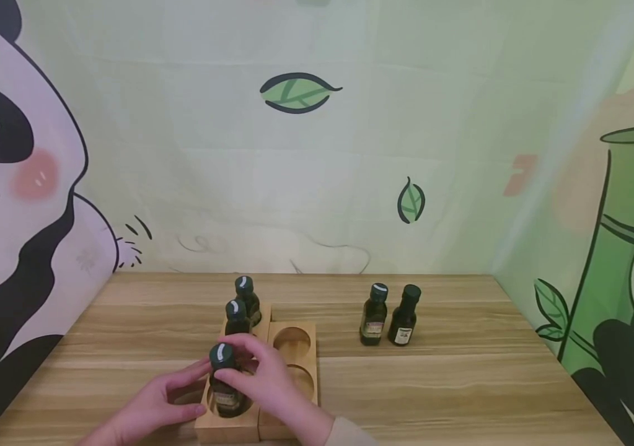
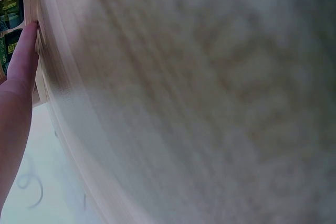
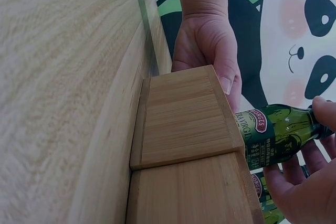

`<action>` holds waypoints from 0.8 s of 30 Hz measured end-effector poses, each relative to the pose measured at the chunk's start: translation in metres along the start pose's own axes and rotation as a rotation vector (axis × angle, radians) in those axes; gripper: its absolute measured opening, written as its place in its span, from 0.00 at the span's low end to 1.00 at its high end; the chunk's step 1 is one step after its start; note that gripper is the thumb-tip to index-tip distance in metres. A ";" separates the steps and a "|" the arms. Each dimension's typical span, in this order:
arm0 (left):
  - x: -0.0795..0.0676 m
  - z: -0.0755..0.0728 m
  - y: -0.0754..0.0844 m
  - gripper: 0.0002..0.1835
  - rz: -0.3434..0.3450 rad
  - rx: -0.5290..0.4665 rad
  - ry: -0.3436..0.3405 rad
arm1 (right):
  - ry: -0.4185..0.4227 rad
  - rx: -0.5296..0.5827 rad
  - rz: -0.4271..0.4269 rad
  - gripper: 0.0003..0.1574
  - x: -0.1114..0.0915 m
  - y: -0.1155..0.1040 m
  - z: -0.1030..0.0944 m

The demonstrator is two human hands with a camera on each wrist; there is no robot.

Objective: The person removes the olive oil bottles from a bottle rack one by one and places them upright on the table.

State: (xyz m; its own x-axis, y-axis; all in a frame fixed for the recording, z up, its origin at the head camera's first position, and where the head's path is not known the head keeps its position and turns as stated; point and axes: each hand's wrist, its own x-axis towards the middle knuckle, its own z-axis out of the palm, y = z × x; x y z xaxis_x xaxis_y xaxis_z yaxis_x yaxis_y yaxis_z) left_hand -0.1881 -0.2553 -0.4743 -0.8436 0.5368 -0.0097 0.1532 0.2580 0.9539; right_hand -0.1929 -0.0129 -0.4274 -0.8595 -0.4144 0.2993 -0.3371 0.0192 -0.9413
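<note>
My right hand (image 1: 272, 376) grips a small dark green olive oil bottle (image 1: 227, 396) near its cap, thumb on one side and fingers on the other. The bottle stands upright in the front recess of a wooden holder (image 1: 238, 428). Close by the holder's left side is my left hand (image 1: 152, 396), its fingers fairly straight and its thumb at the edge. In the right wrist view the left hand (image 3: 207, 51) touches the holder (image 3: 181, 119), and the label of the gripped bottle (image 3: 262, 135) shows. Two similar bottles (image 1: 247, 300) stand behind in the same row.
A second wooden row (image 1: 311, 328) with round recesses adjoins the holder on the right. Farther right on the wood-grain table (image 1: 462, 384) stand two dark bottles (image 1: 374, 316) side by side. A printed panda backdrop (image 1: 317, 186) rises behind the table.
</note>
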 end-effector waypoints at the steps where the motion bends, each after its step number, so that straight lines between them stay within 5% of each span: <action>1: 0.000 0.000 0.000 0.35 0.000 0.002 0.000 | 0.001 0.001 -0.003 0.25 0.000 0.000 0.000; 14: 0.000 -0.001 0.000 0.35 -0.009 0.002 -0.005 | 0.001 0.005 -0.047 0.24 0.000 -0.001 0.001; 24: 0.000 0.000 0.000 0.36 0.008 0.039 0.005 | 0.018 0.067 -0.088 0.25 0.000 -0.022 -0.010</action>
State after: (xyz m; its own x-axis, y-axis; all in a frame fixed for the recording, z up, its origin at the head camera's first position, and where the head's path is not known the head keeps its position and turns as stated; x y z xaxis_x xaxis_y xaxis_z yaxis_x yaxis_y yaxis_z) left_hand -0.1883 -0.2554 -0.4741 -0.8450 0.5348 -0.0001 0.1802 0.2849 0.9415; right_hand -0.1894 -0.0040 -0.4055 -0.8345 -0.3957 0.3836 -0.3858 -0.0776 -0.9193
